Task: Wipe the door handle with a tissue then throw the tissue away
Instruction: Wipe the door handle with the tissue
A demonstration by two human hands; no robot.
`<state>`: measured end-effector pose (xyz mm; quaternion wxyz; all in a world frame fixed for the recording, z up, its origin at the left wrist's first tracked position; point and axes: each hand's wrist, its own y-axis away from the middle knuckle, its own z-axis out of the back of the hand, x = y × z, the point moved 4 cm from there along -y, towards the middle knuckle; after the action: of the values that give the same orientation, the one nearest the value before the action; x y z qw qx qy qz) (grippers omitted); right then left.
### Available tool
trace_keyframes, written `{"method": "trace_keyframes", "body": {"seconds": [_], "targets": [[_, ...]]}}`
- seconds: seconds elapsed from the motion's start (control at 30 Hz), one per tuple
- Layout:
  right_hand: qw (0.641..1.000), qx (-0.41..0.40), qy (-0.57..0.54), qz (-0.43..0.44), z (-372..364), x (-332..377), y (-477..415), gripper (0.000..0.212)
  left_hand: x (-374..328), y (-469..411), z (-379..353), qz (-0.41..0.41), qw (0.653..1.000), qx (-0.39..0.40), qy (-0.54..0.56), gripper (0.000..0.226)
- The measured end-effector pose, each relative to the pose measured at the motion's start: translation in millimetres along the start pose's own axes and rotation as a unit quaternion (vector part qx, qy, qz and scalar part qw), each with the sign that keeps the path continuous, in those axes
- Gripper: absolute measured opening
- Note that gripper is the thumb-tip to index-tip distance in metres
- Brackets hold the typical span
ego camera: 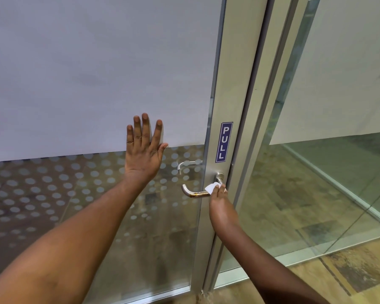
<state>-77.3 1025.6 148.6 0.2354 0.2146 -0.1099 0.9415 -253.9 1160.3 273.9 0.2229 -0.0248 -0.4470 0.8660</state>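
Observation:
A silver lever door handle [192, 192] juts left from the aluminium stile of a glass door, with a brownish smear on its bar. My right hand [220, 197] is closed around a white tissue [212, 187] and presses it on the handle near the pivot. My left hand [144, 148] lies flat on the frosted glass, fingers spread, up and left of the handle.
A blue PULL sticker [224, 142] sits on the stile above the handle. A second handle [185, 165] shows through the dotted glass on the far side. To the right stand the door frame [266, 119] and a clear glass wall [329, 183] over a brown floor.

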Motion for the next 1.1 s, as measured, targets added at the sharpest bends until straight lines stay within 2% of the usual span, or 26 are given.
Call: {"method": "trace_keyframes", "body": {"seconds": [0.07,0.13,0.23,0.4,0.57,0.7,0.83,0.9,1.03,1.1], "targets": [[0.999,0.004,0.044,0.015,4.4,-5.7,-7.7,0.051,-0.5,0.3,-0.6,-0.003,1.0,-0.004,0.001,0.066],[0.99,0.011,0.127,0.055,8.5,-3.4,-12.1,0.048,1.5,0.4,-1.3,-0.003,1.0,-0.01,0.0,0.066],[0.974,-0.007,0.195,0.117,6.1,-3.3,-16.1,0.047,3.9,-0.1,-4.7,0.0,1.0,-0.025,0.0,0.065],[0.967,-0.013,0.188,0.17,9.8,-3.3,-12.4,0.047,5.2,0.8,-9.1,-0.002,0.999,-0.039,0.007,0.064],[0.958,-0.022,0.16,0.238,3.1,27.0,-3.1,0.05,5.8,-0.5,-11.3,-0.008,0.998,-0.06,0.001,0.064],[0.956,-0.018,0.173,0.237,0.7,32.4,-3.2,0.049,5.6,-0.7,-10.9,-0.009,0.998,-0.064,0.014,0.065],[0.939,-0.07,0.195,0.275,12.8,41.8,4.9,0.046,5.9,0.7,-12.1,-0.005,0.998,-0.062,0.024,0.066],[0.926,-0.082,0.215,0.3,10.5,49.2,8.1,0.051,6.0,0.5,-12.3,-0.006,0.998,-0.062,0.026,0.065],[0.929,-0.066,0.212,0.296,-5.2,61.9,8.6,0.066,6.2,0.3,-12.7,-0.007,0.998,-0.063,0.03,0.064],[0.93,-0.018,0.214,0.298,-18.6,65.2,7.5,0.064,6.8,0.6,-12.9,-0.008,0.997,-0.065,0.033,0.064]]}}
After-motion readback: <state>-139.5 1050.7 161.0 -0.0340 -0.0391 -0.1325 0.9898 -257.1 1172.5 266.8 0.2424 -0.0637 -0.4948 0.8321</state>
